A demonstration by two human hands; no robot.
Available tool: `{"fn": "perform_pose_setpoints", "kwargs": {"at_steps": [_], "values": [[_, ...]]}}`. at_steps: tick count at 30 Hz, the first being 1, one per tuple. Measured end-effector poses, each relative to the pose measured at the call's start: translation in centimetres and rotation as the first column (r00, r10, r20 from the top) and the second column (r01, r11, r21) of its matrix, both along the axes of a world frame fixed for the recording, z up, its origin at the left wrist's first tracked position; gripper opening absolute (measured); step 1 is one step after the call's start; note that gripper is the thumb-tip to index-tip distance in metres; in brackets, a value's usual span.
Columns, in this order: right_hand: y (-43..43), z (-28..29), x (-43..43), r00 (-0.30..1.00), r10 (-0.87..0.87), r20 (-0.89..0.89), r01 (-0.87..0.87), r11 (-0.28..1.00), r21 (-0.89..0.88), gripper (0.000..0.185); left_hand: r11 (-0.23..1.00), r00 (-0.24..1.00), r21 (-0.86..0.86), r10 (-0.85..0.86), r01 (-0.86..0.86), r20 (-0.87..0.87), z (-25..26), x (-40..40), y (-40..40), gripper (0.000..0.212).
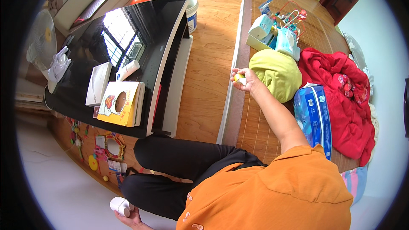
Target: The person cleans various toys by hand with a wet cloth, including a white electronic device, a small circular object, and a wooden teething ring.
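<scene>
My left hand [131, 219], at the bottom edge, holds a white plastic object with rounded cylindrical parts [120, 206], beside my knee. My right arm reaches over the mat-covered bed, and my right hand [245, 80] is closed around a small yellow and white object [239, 78], partly hidden by the fingers. Right beside that hand lies a yellow-green cloth bundle [276, 75]. On the black glossy table [145, 16] are board books [119, 103], a white box [98, 83] and a white tube or bottle [128, 69].
The bed [247, 115] holds a blue plastic pack [314, 115], a red blanket [342, 115], tissue packs [286, 41] and a bead maze toy [298, 16]. A white bucket [192, 12] stands behind the table. Toys and a framed mirror [114, 146] lie on the floor near my knees.
</scene>
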State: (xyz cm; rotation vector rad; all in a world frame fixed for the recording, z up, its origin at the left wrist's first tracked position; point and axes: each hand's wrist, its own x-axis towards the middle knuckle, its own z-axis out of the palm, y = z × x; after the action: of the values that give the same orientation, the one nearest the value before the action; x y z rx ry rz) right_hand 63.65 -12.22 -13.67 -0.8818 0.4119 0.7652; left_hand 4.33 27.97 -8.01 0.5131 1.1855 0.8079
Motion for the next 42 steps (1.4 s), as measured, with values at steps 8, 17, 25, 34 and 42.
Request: {"fn": "perform_pose_setpoints", "kwargs": {"at_steps": [8,17,25,34,42], "values": [[2.9,0.5,0.0,0.996,0.054,-0.07,-0.056,0.998,-0.025,0.017,0.985,0.966,-0.02,0.173,-0.173,0.192,0.4,-0.8,0.1,0.057],[18.3,12.4,0.0,0.802,0.296,0.519,-0.251,0.955,-0.157,0.019,0.973,0.946,-0.026,0.23,-0.23,0.229,1.4,-1.9,-0.3,0.056],[33.2,10.7,1.2,-0.24,0.708,0.665,0.615,0.64,-0.46,0.022,0.989,0.962,-0.017,0.145,-0.145,0.232,0.1,-1.8,-0.7,0.066],[35.5,8.7,2.0,-0.156,0.705,0.692,0.635,0.608,-0.476,0.016,0.986,0.955,0.001,0.161,-0.167,0.248,-0.6,-1.5,-0.9,0.06],[38.4,8.9,3.4,-0.146,0.809,0.569,0.639,0.516,-0.571,0.032,0.992,0.918,0.067,0.077,-0.111,0.39,-0.8,-2.6,1.6,0.07]]}}
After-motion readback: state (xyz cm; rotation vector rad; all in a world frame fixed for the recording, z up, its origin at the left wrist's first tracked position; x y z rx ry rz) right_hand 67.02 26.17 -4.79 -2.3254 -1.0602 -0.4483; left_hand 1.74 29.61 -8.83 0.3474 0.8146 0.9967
